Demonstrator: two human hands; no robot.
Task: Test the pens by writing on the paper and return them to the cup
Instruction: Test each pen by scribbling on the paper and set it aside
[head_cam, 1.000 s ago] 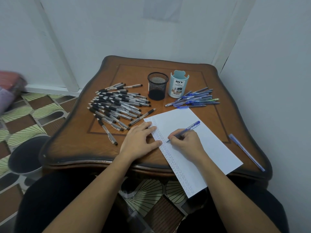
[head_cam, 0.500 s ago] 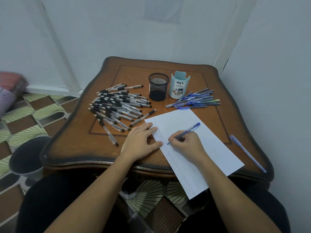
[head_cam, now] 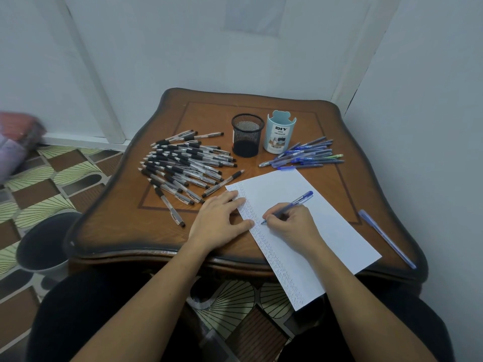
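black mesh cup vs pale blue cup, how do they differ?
The black wire-mesh cup is see-through and plain; the pale blue cup is solid-walled with a printed DIY label. The mesh cup's rim is an even circle; the blue cup's rises to an eared tab at the back. The mesh cup stands by the heap of black-grip pens, the blue cup by the blue pens. Both stand upright, side by side, no pens sticking out.

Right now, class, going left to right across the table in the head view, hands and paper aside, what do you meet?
Pile of black pens → black mesh cup → light blue desk organizer → bunch of blue pens → lone blue pen at the right edge.
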